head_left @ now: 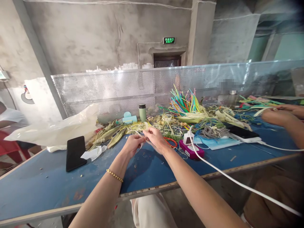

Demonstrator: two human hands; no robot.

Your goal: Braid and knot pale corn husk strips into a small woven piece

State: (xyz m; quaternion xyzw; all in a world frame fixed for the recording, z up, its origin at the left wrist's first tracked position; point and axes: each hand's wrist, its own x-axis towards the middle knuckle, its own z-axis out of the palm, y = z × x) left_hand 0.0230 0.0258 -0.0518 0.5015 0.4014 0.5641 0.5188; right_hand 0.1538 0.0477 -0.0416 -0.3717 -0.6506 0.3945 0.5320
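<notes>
My left hand (pixel 133 144) and my right hand (pixel 154 138) meet over the blue table, fingertips pinched close together. Between them runs a thin pale strip (pixel 146 125), which looks like dried husk; one end stands up above my right fingers and part curves below the left. Both hands are closed on it. Just beyond them lies a heap of pale and green husk strips (pixel 166 122). A loop of orange-red cord (pixel 171 142) rests to the right of my right hand, beside a magenta box (pixel 191 149).
A black phone (pixel 76 153) and white paper (pixel 93 153) lie left, near a plastic bag (pixel 59 125). A green bottle (pixel 142 113) and colourful strips (pixel 184 103) stand behind. A white cable (pixel 225 174) crosses the table edge. Another person's hands (pixel 280 115) work at right.
</notes>
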